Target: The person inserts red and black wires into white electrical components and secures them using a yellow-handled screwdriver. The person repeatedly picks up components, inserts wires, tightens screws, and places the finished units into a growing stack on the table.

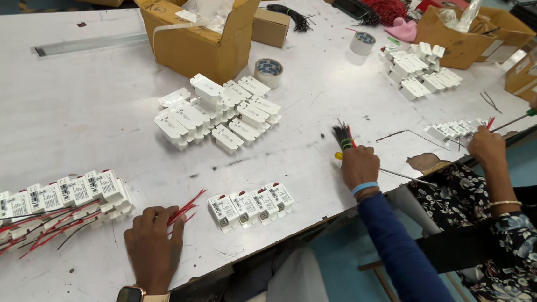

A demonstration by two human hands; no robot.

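Note:
My left hand point(152, 244), with a watch on the wrist, rests on the grey table point(61, 109) near its front edge and grips a few thin red wires point(185, 209). Just right of it lies a short row of white plastic blocks point(251, 206). My right hand point(360, 166), in a blue sleeve with a blue wristband, is at the table's right edge. It holds an upright bundle of black and coloured wires point(344, 136) together with a yellow-handled screwdriver point(400, 175).
A long row of wired white blocks point(41, 202) lies at the left. A pile of white blocks point(217, 112) sits mid-table before an open cardboard box point(195, 33) and a tape roll point(268, 72). A co-worker's hands point(487, 146) work on blocks at the right.

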